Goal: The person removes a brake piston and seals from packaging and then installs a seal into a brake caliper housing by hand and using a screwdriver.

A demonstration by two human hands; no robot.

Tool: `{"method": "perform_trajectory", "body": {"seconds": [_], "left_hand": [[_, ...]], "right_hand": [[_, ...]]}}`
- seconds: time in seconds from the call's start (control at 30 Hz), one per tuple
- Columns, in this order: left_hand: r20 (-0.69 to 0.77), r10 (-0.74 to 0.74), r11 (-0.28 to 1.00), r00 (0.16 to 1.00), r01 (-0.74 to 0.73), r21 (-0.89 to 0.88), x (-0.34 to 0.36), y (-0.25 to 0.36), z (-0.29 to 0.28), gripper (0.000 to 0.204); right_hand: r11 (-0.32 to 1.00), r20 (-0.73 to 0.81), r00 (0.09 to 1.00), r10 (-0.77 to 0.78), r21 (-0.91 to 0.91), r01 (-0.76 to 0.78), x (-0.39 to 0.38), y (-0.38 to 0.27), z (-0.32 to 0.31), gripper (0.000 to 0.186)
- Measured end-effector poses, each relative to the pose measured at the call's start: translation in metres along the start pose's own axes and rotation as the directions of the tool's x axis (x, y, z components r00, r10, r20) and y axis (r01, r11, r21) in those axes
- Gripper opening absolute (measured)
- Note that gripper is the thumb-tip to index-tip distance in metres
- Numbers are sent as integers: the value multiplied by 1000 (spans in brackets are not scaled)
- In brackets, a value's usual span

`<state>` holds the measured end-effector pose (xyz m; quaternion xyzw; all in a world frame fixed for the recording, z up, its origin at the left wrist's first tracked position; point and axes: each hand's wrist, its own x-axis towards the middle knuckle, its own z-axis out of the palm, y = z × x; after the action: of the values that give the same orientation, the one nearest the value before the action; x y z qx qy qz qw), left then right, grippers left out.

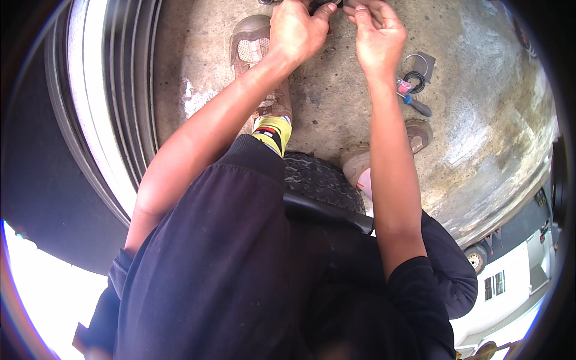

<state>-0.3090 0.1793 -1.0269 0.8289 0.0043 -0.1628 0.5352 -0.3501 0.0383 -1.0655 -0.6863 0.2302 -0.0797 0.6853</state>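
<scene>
At the top edge of the head view, my left hand (297,31) is closed, with its thumb against a dark round metal part (333,3). The frame cuts most of that part off. Just right of it is my right hand (379,37), its fingers curled and thumb and fingertips close together; anything between them is too small to make out. On the concrete beside my right wrist lie a black ring (414,82), a thin wire-like ring (427,59) and a dark square piece (423,71). A small pink item (404,87) and a screwdriver (418,106) with a blue and grey handle lie nearer.
I sit low over a tyre (321,180) with a black curved edge (330,213) above it. My shoes (252,51) rest on stained concrete (468,108). Ribbed metal (129,78) curves along the left. A vehicle wheel (476,259) shows at far right.
</scene>
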Motion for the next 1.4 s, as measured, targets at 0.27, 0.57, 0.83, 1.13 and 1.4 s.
{"method": "perform_trajectory", "body": {"seconds": [0.27,0.57,0.83,1.13,1.4], "left_hand": [[49,-109,982,993,115,-149,0,-4,0,31],[31,-150,975,988,143,169,-4,3,0,29],[8,-135,964,991,129,232,-8,-7,2,33],[-41,43,948,998,-28,317,-10,-15,7,39],[207,-74,722,975,-91,686,-3,13,-32,41]], "right_hand": [[940,62,975,-212,-259,221,14,-50,9,44],[839,117,977,-179,-500,214,32,-64,4,33],[837,48,993,-104,-535,113,32,-72,11,27],[828,68,971,-231,-511,232,26,-62,7,22],[743,79,971,-224,-631,223,-18,-26,-9,28]]}}
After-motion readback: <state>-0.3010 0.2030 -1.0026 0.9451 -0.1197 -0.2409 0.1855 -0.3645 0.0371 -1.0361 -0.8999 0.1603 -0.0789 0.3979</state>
